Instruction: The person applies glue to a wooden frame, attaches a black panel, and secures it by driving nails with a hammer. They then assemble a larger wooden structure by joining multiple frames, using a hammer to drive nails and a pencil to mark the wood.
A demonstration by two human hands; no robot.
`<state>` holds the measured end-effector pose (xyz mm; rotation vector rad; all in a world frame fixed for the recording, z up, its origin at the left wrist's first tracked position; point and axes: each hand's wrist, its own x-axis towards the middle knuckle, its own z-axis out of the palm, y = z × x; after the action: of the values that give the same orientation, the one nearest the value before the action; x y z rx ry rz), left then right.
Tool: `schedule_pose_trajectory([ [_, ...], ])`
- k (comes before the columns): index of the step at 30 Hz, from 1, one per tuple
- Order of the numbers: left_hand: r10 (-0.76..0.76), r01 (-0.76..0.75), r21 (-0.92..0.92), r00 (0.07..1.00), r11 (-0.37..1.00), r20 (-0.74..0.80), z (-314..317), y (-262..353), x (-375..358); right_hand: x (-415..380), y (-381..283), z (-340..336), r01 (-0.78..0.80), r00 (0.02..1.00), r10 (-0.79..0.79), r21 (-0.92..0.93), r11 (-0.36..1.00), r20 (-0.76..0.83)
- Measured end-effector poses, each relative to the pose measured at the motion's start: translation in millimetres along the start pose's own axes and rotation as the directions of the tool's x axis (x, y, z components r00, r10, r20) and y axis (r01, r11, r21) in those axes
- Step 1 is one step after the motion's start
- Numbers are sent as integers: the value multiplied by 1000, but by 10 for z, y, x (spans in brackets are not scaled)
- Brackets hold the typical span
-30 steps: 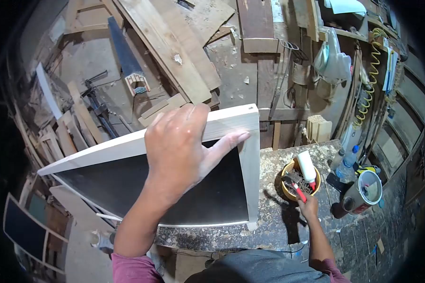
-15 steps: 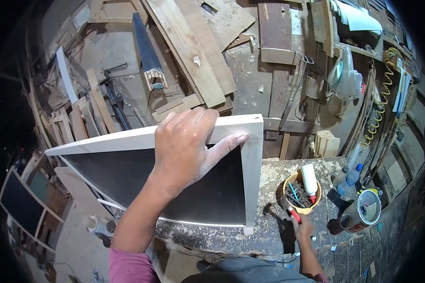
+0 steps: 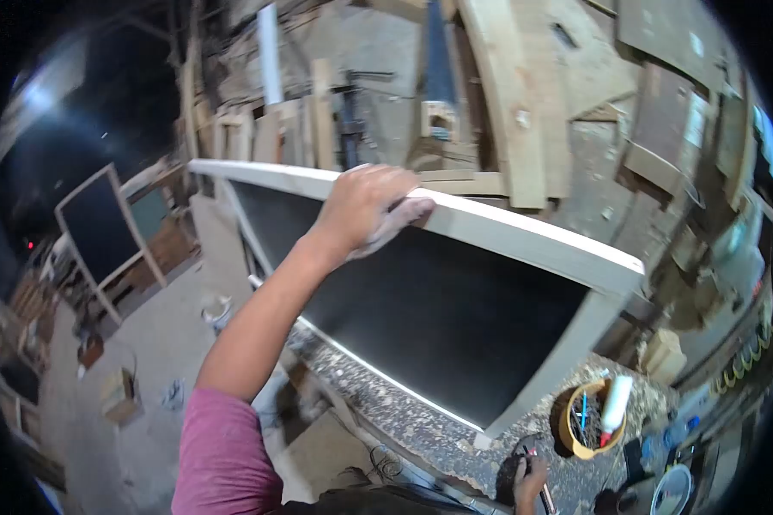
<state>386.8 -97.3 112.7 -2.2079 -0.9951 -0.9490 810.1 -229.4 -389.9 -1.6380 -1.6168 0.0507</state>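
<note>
A white-painted wooden frame (image 3: 524, 236) around a black panel (image 3: 438, 300) stands tilted on the workbench. My left hand (image 3: 365, 206) is closed over its top rail, near the middle, with pale dust or paint on the thumb. Down at the bench's front edge, my right hand (image 3: 531, 479) is closed around what looks like a hammer (image 3: 526, 448) with a red part by its head; blur hides the details. Just right of that hand sits a yellow tub (image 3: 582, 451) of nails or screws, holding a white bottle (image 3: 615, 403) with a red cap and a blue stick.
Boards (image 3: 511, 103) and a saw (image 3: 440, 60) lie beyond the frame. Another black-panelled frame (image 3: 103, 223) stands on the left. A clear container (image 3: 672, 489) and a plastic bottle are at the bench's right end. Small items lie on the floor at left.
The view has swung left. My left hand now grips the top rail farther from its right corner. My right hand has drawn back from the tub's edge, still holding the hammer.
</note>
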Motion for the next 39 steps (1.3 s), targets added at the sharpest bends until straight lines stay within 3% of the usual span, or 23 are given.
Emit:
schedule_pose_trajectory([
  [1,17,-17,8,999,1000,-39,-48,-102,-90,15,-101,101,1,997,-15,168,986,79],
  [3,-3,5,24,996,1000,-87,-158,-299,-263,11,-492,290,121,977,-156,227,966,144],
  [5,-57,62,54,995,997,-81,-291,-495,-448,-66,-728,608,340,901,-393,266,902,181],
  [7,-11,19,63,994,998,-112,-441,-701,-647,-171,-1140,885,-8,870,-231,481,877,435],
  [9,-31,40,111,996,993,-86,-621,-945,-853,-252,-1489,1268,-183,786,-200,530,828,584],
  [11,14,-7,91,997,996,-70,-818,-1213,-1085,-276,-1869,1562,-154,752,-277,568,808,598],
  [12,23,-17,107,999,994,-50,-927,-1356,-1203,-271,-2083,1714,-395,654,-142,495,774,743],
  [13,10,-5,117,999,993,-49,-1037,-1504,-1330,-287,-2302,1872,-608,507,-19,373,701,862],
  [15,87,-84,103,996,991,-30,-1215,-1753,-1582,-269,-2824,2129,-874,360,74,308,375,930],
  [17,83,-81,59,996,995,-30,-1360,-1951,-1785,-262,-3077,2561,-959,284,11,284,13,959],
  [19,100,-106,70,992,992,81,-1497,-2046,-1941,-215,-3340,2866,-963,185,-18,177,-204,983],
  [21,100,-111,87,988,990,119,-1629,-2087,-2037,-213,-3428,3274,-948,200,-88,170,-270,976],
  [23,109,-139,124,969,982,223,-1727,-2174,-2107,-200,-3675,3528,-891,153,191,219,-397,970],
  [25,130,-158,155,976,975,177,-1803,-2243,-2205,-173,-3710,3709,-890,172,186,234,-392,967],
  [27,197,-205,70,975,976,106,-1758,-2316,-2239,-141,-3808,3838,-884,259,223,324,-337,940],
  [29,190,-198,78,976,977,102,-1693,-2349,-2242,-110,-3839,3972,-878,255,241,328,-347,937],
  [31,187,-196,75,977,978,105,-1661,-2408,-2242,-101,-3589,4304,-737,278,311,409,-538,909],
  [32,186,-190,55,980,980,75,-1650,-2440,-2235,-88,-3543,4449,-592,268,372,456,-664,889],
  [33,184,-185,40,982,982,42,-1647,-2499,-2222,-90,-3414,4638,-566,292,362,466,-680,885],
  [35,180,-181,55,983,982,32,-1687,-2690,-2202,-188,-2866,5113,-517,392,285,466,-719,875],
  [36,179,-182,54,982,982,59,-1784,-2798,-2180,-358,-2150,5656,-505,496,123,401,-765,860],
  [38,174,-180,67,981,981,88,-1997,-3034,-2093,-78,-2976,5211,-445,456,390,585,-678,800],
  [39,163,-170,80,983,982,85,-2104,-3173,-2035,57,-3406,5011,-440,455,447,631,-639,770],
])
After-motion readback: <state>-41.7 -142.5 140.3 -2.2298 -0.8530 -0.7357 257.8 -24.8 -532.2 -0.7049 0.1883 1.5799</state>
